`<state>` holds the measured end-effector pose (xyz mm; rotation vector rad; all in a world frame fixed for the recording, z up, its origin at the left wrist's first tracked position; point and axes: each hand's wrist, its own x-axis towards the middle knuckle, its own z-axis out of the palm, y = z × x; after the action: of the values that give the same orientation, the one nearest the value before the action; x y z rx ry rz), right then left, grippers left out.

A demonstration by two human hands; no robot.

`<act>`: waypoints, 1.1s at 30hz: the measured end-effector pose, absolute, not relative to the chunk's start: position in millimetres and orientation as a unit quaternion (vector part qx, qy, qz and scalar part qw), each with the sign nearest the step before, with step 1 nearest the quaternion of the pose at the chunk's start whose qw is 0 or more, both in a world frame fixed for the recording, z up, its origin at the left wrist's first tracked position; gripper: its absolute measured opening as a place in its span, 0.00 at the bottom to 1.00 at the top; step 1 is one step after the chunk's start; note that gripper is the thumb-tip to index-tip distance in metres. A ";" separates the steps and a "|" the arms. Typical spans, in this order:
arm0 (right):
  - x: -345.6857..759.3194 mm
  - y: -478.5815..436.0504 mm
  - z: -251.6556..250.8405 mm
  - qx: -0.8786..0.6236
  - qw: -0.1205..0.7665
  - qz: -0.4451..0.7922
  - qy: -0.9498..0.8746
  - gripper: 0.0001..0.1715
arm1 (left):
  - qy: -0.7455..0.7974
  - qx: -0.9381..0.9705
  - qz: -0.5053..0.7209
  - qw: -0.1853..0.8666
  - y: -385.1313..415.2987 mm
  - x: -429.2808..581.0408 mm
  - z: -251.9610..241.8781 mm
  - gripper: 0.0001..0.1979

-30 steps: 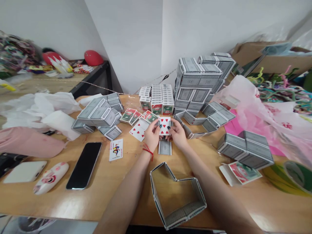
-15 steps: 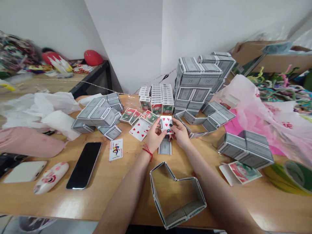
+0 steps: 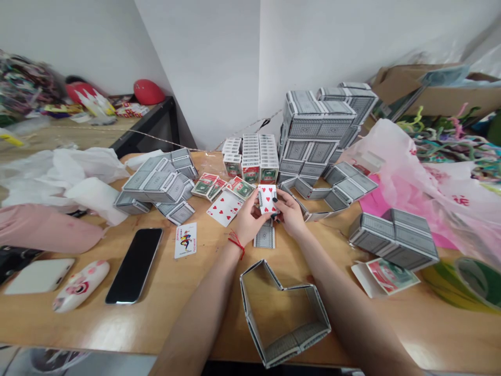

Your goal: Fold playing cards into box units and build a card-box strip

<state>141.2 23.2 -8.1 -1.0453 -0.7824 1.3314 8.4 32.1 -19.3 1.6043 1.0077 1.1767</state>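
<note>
Between my two hands a playing card (image 3: 267, 196) with red hearts is held up, its face toward me. My left hand (image 3: 250, 215) is closed on the card's left side, thumb at its lower edge. The fingers of my right hand (image 3: 288, 210), with dark nails, grip its right edge. Below them a patterned grey card (image 3: 265, 236) lies face down on the table. Left of my hands are a fanned heart card (image 3: 223, 207) and a joker card (image 3: 185, 241). Between my forearms stands a heart-shaped frame (image 3: 285, 313) of folded cards.
Behind are rows of card boxes (image 3: 251, 156) and a tall structure of folded cards (image 3: 313, 136). Another folded-card structure (image 3: 160, 180) stands left, one (image 3: 393, 237) right. A phone (image 3: 135, 266), a mouse (image 3: 81, 286), an opened card box (image 3: 387, 277) and a tape roll (image 3: 465, 282) lie around.
The heart card between my hands is turned slightly more upright, showing more of its face. My fingers have shifted a little on it; the other things stay in place.
</note>
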 end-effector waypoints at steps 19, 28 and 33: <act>141.4 23.9 -8.2 -0.447 0.593 0.572 -0.348 0.24 | 0.412 0.644 0.481 0.429 30.3 9.9 -16.9 0.33; 139.5 21.6 -10.3 -0.431 0.572 0.579 -0.390 0.22 | 0.447 0.572 0.535 0.433 36.0 8.5 -17.4 0.16; 136.9 20.6 -11.1 -0.440 0.556 0.584 -0.395 0.19 | 0.452 0.564 0.533 0.440 37.5 7.2 -18.4 0.14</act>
<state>136.9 20.6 -11.1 -1.0389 -0.9335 1.3786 7.2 37.5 -18.4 1.4020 1.1227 1.3240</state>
